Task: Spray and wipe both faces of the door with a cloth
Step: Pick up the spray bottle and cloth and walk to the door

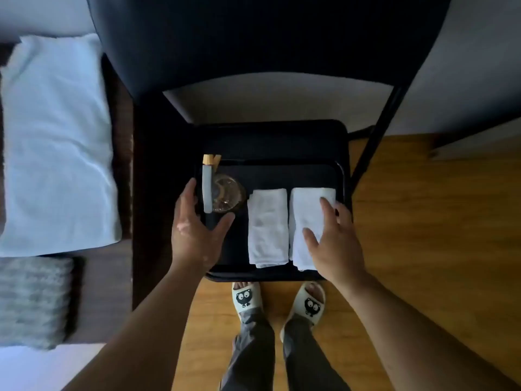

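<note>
A black tray (270, 273) sits on the seat of a dark folding chair (253, 38). On its left stands a clear spray bottle (225, 194), seen from above, with a grey trigger head and a yellow nozzle. Two folded white cloths lie side by side: the left cloth (267, 227) and the right cloth (306, 218). My left hand (194, 230) hovers at the tray's left edge, fingers spread just short of the bottle. My right hand (332, 244) lies over the right cloth with straight fingers touching it. No door is in view.
A bed with a white pillow (56, 142) and a grey knitted blanket (33, 300) lies to the left, behind a dark wooden frame. The floor (423, 221) is wooden. My feet in white slippers (246, 297) stand right in front of the chair.
</note>
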Action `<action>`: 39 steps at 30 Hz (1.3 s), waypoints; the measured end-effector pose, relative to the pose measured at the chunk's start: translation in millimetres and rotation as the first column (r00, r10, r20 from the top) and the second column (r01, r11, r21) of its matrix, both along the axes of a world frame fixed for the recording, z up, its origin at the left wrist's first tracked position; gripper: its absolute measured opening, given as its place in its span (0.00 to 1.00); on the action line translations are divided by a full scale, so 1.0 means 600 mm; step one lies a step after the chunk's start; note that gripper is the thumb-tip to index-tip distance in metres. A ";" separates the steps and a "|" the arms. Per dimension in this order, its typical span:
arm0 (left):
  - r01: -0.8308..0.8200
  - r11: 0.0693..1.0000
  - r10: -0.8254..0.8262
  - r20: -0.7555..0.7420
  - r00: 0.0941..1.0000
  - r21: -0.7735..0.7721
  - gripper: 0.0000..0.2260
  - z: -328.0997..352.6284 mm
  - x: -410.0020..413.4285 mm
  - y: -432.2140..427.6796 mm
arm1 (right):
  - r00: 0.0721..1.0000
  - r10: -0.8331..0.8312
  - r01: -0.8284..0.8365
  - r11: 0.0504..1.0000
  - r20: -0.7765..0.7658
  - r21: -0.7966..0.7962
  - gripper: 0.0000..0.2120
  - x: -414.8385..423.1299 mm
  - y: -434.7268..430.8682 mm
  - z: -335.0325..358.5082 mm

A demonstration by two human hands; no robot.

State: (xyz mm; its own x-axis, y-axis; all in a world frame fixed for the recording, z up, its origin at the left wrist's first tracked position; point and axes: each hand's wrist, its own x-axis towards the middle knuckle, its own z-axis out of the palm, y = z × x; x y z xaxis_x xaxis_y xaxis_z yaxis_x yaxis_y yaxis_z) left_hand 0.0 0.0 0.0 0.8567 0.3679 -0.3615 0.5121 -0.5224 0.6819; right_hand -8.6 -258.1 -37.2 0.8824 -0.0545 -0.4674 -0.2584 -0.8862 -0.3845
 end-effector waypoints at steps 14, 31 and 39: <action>0.005 0.996 0.013 0.191 0.982 -0.093 0.31 -0.060 0.051 -0.019 | 0.969 -0.049 0.097 0.977 0.242 -0.189 0.41 -0.001 0.038 -0.111; -0.016 0.973 0.072 0.235 0.969 -0.231 0.22 -0.008 0.070 -0.040 | 0.961 -0.067 0.060 0.998 0.269 0.031 0.41 0.012 0.013 -0.068; 0.150 0.971 -0.099 0.263 0.960 -0.184 0.25 0.224 0.059 -0.065 | 0.925 -0.095 0.032 0.984 0.367 0.174 0.40 -0.010 -0.014 0.185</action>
